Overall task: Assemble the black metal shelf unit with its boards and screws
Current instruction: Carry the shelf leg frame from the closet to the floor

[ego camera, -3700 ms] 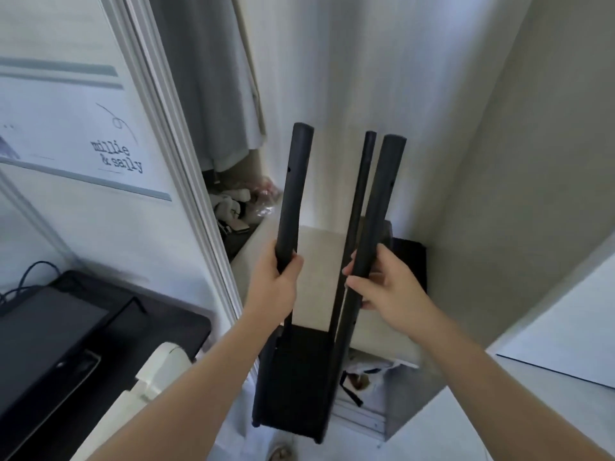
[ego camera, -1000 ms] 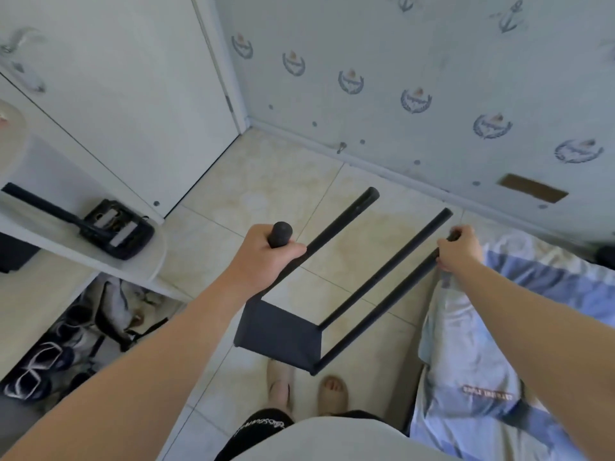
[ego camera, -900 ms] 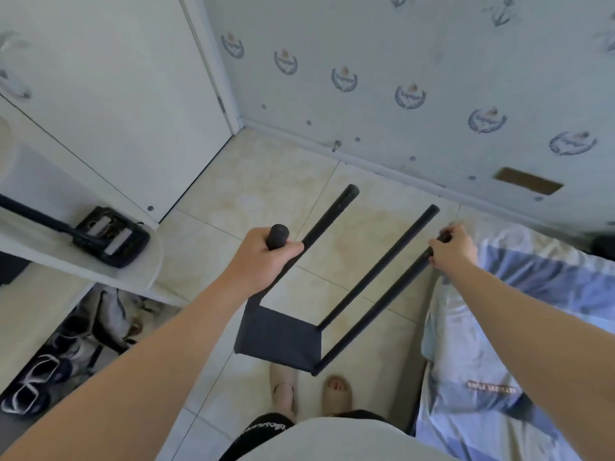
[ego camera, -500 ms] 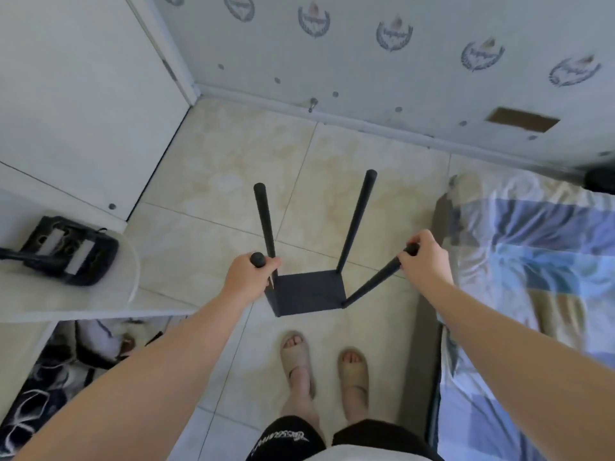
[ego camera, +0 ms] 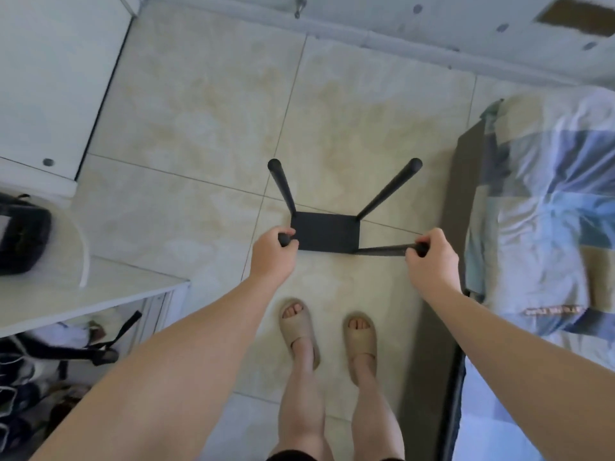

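Scene: A person stands on a tiled floor (ego camera: pixel 199 128) and looks straight down at a black metal shelf unit (ego camera: pixel 324 232) held in both hands.
Shelf unit: One black board with four black posts rising from its corners, over the middle of the floor, just ahead of the person's feet. Whether the board rests on the tiles or hangs above them cannot be told.
Left hand (ego camera: pixel 273 256): Fingers curled round the top of the near-left post (ego camera: pixel 284 240), whose rounded end shows above the fist.
Right hand (ego camera: pixel 432 257): Fingers wrapped round the top of the near-right post (ego camera: pixel 382 250).
Far posts: The far-left post (ego camera: pixel 282 189) and far-right post (ego camera: pixel 389 191) stand free, untouched.
Feet: In beige slides (ego camera: pixel 298 327), side by side, close behind the unit.
Floor's right edge: A bed (ego camera: pixel 539 201) with a blue patchwork cover.
Floor's left edge: A white counter (ego camera: pixel 66 294) carrying a blurred black object (ego camera: pixel 23 239); dark bags (ego camera: pixel 50 361) sit beneath it.
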The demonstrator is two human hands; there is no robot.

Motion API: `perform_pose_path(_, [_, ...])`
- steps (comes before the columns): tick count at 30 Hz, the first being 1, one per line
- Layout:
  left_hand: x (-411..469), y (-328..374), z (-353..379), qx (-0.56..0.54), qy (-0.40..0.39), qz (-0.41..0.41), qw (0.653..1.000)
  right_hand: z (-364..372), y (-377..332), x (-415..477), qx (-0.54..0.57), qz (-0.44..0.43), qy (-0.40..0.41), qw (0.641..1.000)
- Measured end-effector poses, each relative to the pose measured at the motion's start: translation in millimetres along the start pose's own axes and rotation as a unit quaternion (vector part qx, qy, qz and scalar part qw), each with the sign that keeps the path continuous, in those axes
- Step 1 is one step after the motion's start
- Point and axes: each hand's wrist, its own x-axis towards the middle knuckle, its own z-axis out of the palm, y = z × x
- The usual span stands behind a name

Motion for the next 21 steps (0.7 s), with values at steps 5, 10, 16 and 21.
perform_pose_path(5, [0,11,24,0.012,-0.028,0.011,0.999,-2,9,12,0.007,-0.013,-0.010,1.000])
perform_pose_path(10, [-20,28,17,0.005,-0.027,-0.026,0.999,-16,1,4,-0.025,-0.010,-0.062,0.998])
perform_pose_path(16, [-69,55,-12,0.061,-0.031,-0.037,0.997,-56,-31,-33,-0.089,-0.086,-0.137,0.983])
perform_pose_path(21, [-132,74,-38,0.091,0.008,0.014,0.996,-97,-61,-74,-0.185,-0.245,-0.166,0.937])
